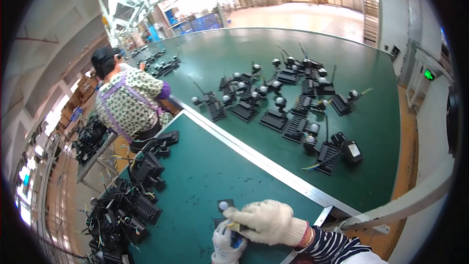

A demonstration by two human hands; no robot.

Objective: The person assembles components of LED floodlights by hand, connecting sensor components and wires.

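A black unit with a white dome (223, 206), like a sensor lamp, lies on the green bench top at the front, mostly hidden by my gloves. My left hand (226, 245), in a white glove with blue on it, is closed around its near part. My right hand (268, 222), in a cream knitted glove, reaches across from the right with its fingers closed over the unit. Something small and yellow shows between the hands; what my right fingers hold is hidden.
Black finned lamp units (295, 128) with white domes and loose wires stand on the green conveyor belt (371, 166). A metal rail (264, 159) divides belt and bench (190, 151). More black units (117, 215) are heaped at left. A co-worker (129, 98) sits farther along.
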